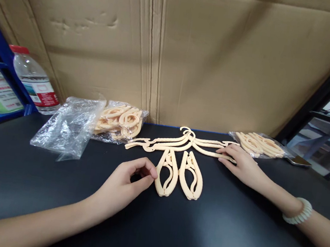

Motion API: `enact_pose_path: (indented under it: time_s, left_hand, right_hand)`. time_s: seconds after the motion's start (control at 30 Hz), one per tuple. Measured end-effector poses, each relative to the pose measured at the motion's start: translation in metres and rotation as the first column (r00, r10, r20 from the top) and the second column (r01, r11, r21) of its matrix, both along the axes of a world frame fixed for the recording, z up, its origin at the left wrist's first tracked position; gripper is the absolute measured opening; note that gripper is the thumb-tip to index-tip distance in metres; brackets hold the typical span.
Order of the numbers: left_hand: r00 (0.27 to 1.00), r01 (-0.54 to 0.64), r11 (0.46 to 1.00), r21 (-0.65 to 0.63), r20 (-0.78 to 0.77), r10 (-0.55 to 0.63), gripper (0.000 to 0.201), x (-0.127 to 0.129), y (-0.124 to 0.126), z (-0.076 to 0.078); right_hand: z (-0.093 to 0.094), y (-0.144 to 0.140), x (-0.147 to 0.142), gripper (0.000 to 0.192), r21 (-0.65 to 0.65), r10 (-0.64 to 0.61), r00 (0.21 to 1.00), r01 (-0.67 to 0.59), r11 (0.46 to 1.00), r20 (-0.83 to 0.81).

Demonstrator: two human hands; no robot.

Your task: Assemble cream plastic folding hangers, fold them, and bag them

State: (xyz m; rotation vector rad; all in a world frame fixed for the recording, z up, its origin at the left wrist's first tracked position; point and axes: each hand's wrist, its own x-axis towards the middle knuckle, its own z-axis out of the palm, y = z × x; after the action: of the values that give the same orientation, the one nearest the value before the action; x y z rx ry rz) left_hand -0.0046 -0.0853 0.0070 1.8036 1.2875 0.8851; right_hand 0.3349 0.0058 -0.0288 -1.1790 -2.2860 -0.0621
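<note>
Two cream folding clothes hangers, folded up, lie side by side in front of me: a left folded hanger [159, 181] and a right folded hanger [199, 180]. My left hand [130, 177] has thumb and fingertips pinched at the outer edge of the left one. Behind them, overlapping unfolded clothes hangers [171, 143] stretch across the table with their hooks pointing away. My right hand [240, 162] is closed around the right arm end of the unfolded hangers, fingers and thumb on that end. The exact grip there is partly hidden by the fingers.
A clear bag of folded hangers [119, 121] lies back left, beside a crumpled clear plastic bag [65, 126]. Another bagged set of hangers [259, 145] is back right, near a dark flat object [300, 160]. A water bottle [36, 82] stands left; cardboard [237, 60] walls the back.
</note>
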Motion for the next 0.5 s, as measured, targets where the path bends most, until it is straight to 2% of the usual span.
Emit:
enact_pose_path:
  time_s: [0.17,0.27,0.4,0.5]
  left_hand:
    - [1.000,-0.014,1.000,-0.009,0.016,0.014,0.013,-0.001,0.001,-0.002]
    - [0.994,-0.057,0.998,-0.039,0.094,0.061,0.015,-0.001,0.002,-0.001]
    - [0.965,-0.131,0.985,-0.113,0.215,0.153,0.042,-0.001,0.004,0.000]
    - [0.945,-0.164,0.973,-0.164,0.257,0.202,0.061,0.000,0.005,-0.001]
  right_hand:
    - [0.003,-0.002,-0.003,0.022,-0.017,-0.025,0.997,0.024,1.000,-0.074]
    - [0.006,-0.004,-0.003,0.020,-0.016,-0.077,0.984,0.075,0.997,-0.161]
    - [0.010,-0.006,-0.002,0.023,0.012,-0.156,0.954,0.165,0.986,-0.254]
    - [0.012,-0.010,-0.004,0.023,0.063,-0.145,0.946,0.170,0.983,-0.291]
